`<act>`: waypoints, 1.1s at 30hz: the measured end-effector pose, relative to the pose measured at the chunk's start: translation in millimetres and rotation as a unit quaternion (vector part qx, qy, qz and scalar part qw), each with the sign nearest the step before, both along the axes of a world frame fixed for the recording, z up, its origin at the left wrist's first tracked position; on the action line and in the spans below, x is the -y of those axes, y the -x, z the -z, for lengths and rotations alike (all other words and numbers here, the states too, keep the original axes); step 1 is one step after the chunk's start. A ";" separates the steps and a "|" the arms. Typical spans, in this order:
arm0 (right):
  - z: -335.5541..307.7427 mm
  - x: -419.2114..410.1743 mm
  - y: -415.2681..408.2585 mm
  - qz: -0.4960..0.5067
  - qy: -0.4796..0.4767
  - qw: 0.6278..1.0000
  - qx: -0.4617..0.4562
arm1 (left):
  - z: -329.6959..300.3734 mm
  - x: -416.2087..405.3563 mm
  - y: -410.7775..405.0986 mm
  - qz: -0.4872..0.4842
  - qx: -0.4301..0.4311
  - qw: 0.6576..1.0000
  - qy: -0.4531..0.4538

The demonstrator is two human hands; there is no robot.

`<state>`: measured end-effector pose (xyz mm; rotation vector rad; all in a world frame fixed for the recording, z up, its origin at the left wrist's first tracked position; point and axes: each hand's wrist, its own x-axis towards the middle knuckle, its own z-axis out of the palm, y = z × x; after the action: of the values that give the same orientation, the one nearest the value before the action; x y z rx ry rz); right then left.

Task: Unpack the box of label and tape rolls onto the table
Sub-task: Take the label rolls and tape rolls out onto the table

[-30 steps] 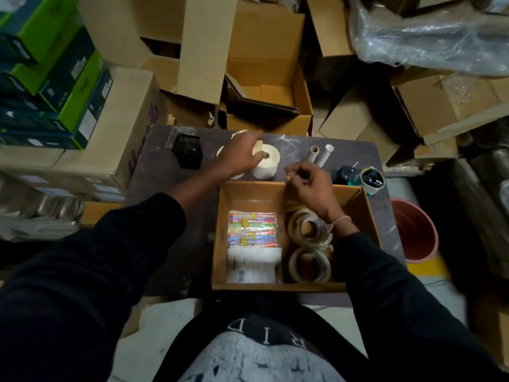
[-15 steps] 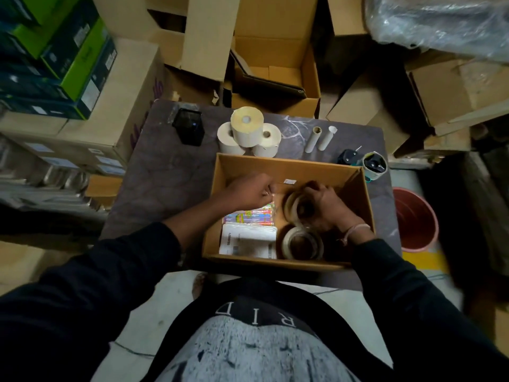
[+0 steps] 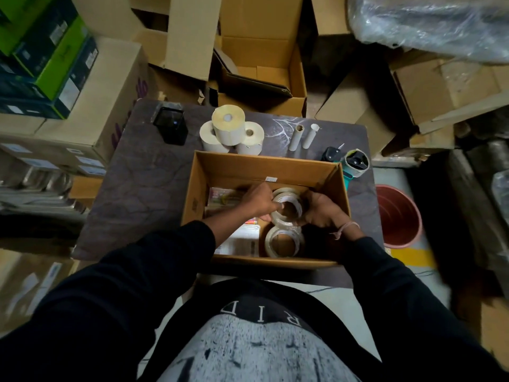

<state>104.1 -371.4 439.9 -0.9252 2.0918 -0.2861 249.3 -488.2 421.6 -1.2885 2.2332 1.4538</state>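
Dim storeroom: empty cardboard cartons (image 3: 264,64) piled beyond the hands, green-and-black boxes (image 3: 46,56) stacked far left, a red bucket (image 3: 399,216) on the floor right.

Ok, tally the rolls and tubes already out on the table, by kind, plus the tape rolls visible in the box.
Label rolls on table: 3
Tubes on table: 2
Tape rolls in box: 2 clear, one gripped by both hands, one nearer; maybe more behind
Total: 7

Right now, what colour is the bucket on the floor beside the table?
Reddish-pink bucket, seen best in the head view, right of the table.
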 end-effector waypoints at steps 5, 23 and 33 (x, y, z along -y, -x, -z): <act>-17.6 11.5 -13.9 -0.019 -0.038 0.991 -0.129 | -1.9 4.9 -1.4 -0.006 -0.007 1.000 -0.008; -115.1 2.1 19.7 -0.077 0.090 0.958 -0.263 | 39.4 -13.6 -0.7 0.403 0.046 0.875 0.263; -92.2 -9.5 28.6 0.083 0.214 0.973 0.017 | 27.3 -40.6 15.7 0.362 0.103 0.879 0.292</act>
<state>75.5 -361.9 532.0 -0.9789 2.1186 -0.8600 233.6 -447.5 394.3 -0.5172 2.6475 0.3704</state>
